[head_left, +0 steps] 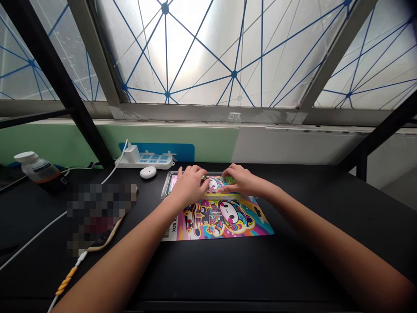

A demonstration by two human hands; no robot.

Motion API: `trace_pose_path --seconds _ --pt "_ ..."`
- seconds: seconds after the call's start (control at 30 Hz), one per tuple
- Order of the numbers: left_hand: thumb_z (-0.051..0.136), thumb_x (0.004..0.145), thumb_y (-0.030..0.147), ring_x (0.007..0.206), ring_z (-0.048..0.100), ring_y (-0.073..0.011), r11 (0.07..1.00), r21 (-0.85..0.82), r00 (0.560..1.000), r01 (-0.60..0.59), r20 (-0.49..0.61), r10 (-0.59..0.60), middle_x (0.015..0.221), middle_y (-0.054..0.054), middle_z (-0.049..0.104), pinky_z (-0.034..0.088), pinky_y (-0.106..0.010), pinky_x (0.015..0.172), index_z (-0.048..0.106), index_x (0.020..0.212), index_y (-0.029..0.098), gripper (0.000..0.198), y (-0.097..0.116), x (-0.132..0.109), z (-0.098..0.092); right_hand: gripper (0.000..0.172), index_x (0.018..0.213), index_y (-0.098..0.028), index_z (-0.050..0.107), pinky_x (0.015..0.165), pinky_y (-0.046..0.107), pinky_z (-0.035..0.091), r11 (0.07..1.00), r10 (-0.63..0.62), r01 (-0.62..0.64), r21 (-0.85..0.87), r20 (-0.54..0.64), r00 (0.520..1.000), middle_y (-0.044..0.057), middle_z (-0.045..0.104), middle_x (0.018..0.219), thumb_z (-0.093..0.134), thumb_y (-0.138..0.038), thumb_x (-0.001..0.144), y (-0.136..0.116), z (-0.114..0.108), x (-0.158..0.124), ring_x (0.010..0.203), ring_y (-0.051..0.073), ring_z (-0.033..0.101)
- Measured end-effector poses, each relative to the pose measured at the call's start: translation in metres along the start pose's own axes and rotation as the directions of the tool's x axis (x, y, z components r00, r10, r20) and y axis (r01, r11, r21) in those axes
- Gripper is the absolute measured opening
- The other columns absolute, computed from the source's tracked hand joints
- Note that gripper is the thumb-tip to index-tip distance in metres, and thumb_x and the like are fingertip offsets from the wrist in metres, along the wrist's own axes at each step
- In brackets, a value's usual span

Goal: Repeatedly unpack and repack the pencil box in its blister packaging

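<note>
A colourful cartoon-printed card point(224, 219) lies flat on the black desk point(293, 261). Just beyond it sits a clear plastic box point(167, 187) with a similar colourful print inside. My left hand point(190, 184) rests on top of the box's left half, fingers curled down onto it. My right hand point(243, 180) presses on the box's right half, its fingers closed on a small greenish piece point(229, 179) at the far edge. What that piece is I cannot make out.
A white power strip point(146, 160) with a plugged-in charger, and a small white oval case point(148, 172), lie behind the box. A white-capped bottle point(34, 167) stands far left. Cables point(68, 278) cross the left side of the desk. Black frame bars rise at both sides.
</note>
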State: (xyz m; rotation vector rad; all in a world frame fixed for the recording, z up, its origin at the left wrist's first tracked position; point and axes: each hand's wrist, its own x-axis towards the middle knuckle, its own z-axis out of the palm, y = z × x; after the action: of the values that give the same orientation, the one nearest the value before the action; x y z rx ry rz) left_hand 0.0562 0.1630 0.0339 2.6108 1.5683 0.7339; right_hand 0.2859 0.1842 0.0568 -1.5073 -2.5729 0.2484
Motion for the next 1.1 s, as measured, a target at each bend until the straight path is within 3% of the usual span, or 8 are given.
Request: trace_pose_path --seconds 0.13,0.27,0.47,0.6,0.7,0.8,0.9,1.1 --pt "0.042 0.100 0.041 0.114 0.057 -0.0280 0.997 0.076 1.000 -0.005 -0.004 0.005 0.117 -0.008 0.067 0.023 -0.059 0.114 0.064 0.116 0.025 0.031 0.006 -0.002 -0.006 0.055 0.104 -0.019 0.062 0.087 0.048 0.045 0.997 -0.037 0.029 -0.078 -0.113 0.993 0.013 0.059 0.110 0.063 -0.069 0.079 -0.005 0.002 -0.002 0.105 0.033 0.053" --pt "0.044 0.098 0.056 0.113 0.059 -0.0303 0.991 0.135 1.000 -0.019 0.023 0.016 0.118 -0.010 0.068 0.032 -0.054 0.108 0.061 0.122 0.022 0.045 -0.002 0.000 -0.017 0.051 0.105 -0.021 0.058 0.087 0.047 0.044 0.993 -0.055 0.024 -0.114 -0.278 0.959 0.011 0.063 0.105 0.073 -0.060 0.076 -0.016 0.007 -0.014 0.100 0.032 0.056" --pt "0.068 0.083 0.061 0.110 0.062 -0.0315 0.968 0.214 0.983 -0.130 0.158 0.097 0.115 -0.009 0.070 0.043 -0.045 0.096 0.058 0.129 0.022 0.061 -0.013 0.004 -0.057 0.031 0.106 -0.021 0.054 0.093 0.048 0.044 0.980 -0.176 0.113 -0.165 -0.441 0.880 0.011 0.064 0.105 0.073 -0.033 0.084 -0.026 0.008 -0.033 0.095 0.030 0.059" --pt "0.070 0.088 0.039 0.103 0.061 -0.0296 0.914 0.323 0.968 -0.247 0.038 0.248 0.109 -0.008 0.068 0.045 -0.044 0.091 0.063 0.119 0.022 0.036 0.016 -0.028 -0.089 0.039 0.127 -0.018 0.048 0.089 0.047 0.049 0.942 -0.320 0.198 -0.270 -0.559 0.765 0.016 0.059 0.115 0.063 -0.029 0.092 -0.029 -0.004 -0.063 0.104 0.031 0.054" --pt "0.064 0.091 0.023 0.102 0.060 -0.0281 0.898 0.312 0.933 -0.311 -0.077 0.350 0.115 -0.008 0.067 0.043 -0.048 0.098 0.057 0.129 0.022 0.039 0.034 -0.074 -0.094 0.048 0.138 -0.021 0.042 0.090 0.046 0.051 0.900 -0.411 0.222 -0.376 -0.555 0.724 0.014 0.061 0.113 0.059 -0.023 0.093 -0.034 -0.002 -0.102 0.103 0.030 0.055" --pt "0.059 0.093 0.016 0.104 0.060 -0.0272 0.923 0.222 0.924 -0.315 -0.150 0.352 0.118 -0.008 0.067 0.045 -0.048 0.098 0.056 0.130 0.024 0.038 0.032 -0.116 -0.078 0.050 0.139 -0.024 0.045 0.091 0.045 0.052 0.859 -0.482 0.289 -0.422 -0.480 0.733 0.011 0.065 0.115 0.057 -0.014 0.092 -0.038 0.014 -0.137 0.105 0.029 0.059" --pt "0.062 0.089 0.013 0.110 0.058 -0.0293 0.976 0.092 0.961 -0.196 -0.177 0.210 0.123 -0.008 0.065 0.047 -0.047 0.096 0.058 0.125 0.028 0.039 0.019 -0.144 -0.054 0.048 0.137 -0.025 0.047 0.097 0.045 0.052 0.880 -0.463 0.343 -0.328 -0.436 0.771 0.011 0.064 0.126 0.053 -0.010 0.091 -0.037 0.032 -0.152 0.118 0.029 0.058" --pt "0.071 0.086 0.046 0.139 0.042 -0.0335 0.959 -0.221 0.984 0.179 0.056 -0.171 0.152 -0.012 0.043 0.039 -0.051 0.111 0.031 0.151 0.029 0.078 0.004 -0.161 -0.034 0.058 0.140 -0.025 0.045 0.107 0.048 0.047 0.958 -0.242 0.274 0.086 -0.268 0.932 0.015 0.040 0.156 0.068 -0.036 0.088 -0.020 0.041 -0.153 0.138 0.032 0.046"
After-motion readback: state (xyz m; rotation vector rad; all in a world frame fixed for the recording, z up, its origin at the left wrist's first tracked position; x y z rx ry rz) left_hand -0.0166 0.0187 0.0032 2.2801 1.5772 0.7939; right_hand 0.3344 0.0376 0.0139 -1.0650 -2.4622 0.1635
